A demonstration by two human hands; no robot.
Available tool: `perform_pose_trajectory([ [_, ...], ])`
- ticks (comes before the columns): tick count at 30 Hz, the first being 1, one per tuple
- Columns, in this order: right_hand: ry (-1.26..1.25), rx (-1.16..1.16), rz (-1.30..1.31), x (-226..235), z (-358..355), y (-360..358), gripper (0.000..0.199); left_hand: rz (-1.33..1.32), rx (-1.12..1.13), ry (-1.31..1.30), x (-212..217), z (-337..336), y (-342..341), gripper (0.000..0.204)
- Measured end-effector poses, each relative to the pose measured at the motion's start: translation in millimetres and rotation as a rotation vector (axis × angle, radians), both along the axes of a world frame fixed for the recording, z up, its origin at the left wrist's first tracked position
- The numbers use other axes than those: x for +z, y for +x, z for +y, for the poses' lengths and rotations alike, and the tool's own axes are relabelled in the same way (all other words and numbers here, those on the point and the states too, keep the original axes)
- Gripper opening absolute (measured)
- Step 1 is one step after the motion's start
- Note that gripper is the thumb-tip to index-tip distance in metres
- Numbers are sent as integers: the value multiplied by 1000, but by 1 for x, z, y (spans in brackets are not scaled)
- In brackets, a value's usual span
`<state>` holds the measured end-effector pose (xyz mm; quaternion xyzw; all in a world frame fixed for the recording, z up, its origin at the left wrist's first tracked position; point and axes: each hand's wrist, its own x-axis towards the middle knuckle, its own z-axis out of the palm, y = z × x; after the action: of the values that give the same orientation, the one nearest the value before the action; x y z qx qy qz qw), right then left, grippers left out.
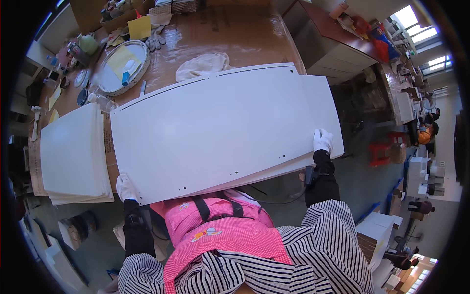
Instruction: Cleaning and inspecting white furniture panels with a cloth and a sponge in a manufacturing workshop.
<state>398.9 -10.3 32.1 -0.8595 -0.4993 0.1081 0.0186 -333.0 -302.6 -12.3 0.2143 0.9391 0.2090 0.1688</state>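
Observation:
A large white panel (pixel 205 132) with small dark holes along its edges lies at a slant across the table in front of me. Beneath it, another white panel (pixel 318 98) sticks out at the right end and along the near edge. My left hand (pixel 126 187), in a white glove, is closed on the top panel's near left corner. Toward the right end, my right hand (pixel 323 140), also gloved in white, grips the panel's edge with curled fingers. Its fingertips are partly hidden.
Left of the panel is a stack of white boards (pixel 73 152). Behind lie a white cloth (pixel 203 65), a round tray (pixel 125 68) with yellow paper, a clear bottle (pixel 102 102) and grey gloves (pixel 155 40). A red-topped cabinet (pixel 338 39) stands beyond, with red stools (pixel 382 149) at right.

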Motion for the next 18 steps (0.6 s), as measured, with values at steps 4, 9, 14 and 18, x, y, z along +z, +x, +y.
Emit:
perform_pose_trajectory([
  [4,267,24,-183,-18,-15,-50,45,-100,12,140,-6,-5,-18,62],
  [9,367,-4,-151,-21,-3,-63,37,-224,77,256,10,-24,-32,60],
  [14,216,-52,-88,-12,16,-7,50,-763,343,829,64,-14,35,44],
  [18,270,-54,-46,-18,19,1,47,-198,57,558,108,-15,48,35],
])
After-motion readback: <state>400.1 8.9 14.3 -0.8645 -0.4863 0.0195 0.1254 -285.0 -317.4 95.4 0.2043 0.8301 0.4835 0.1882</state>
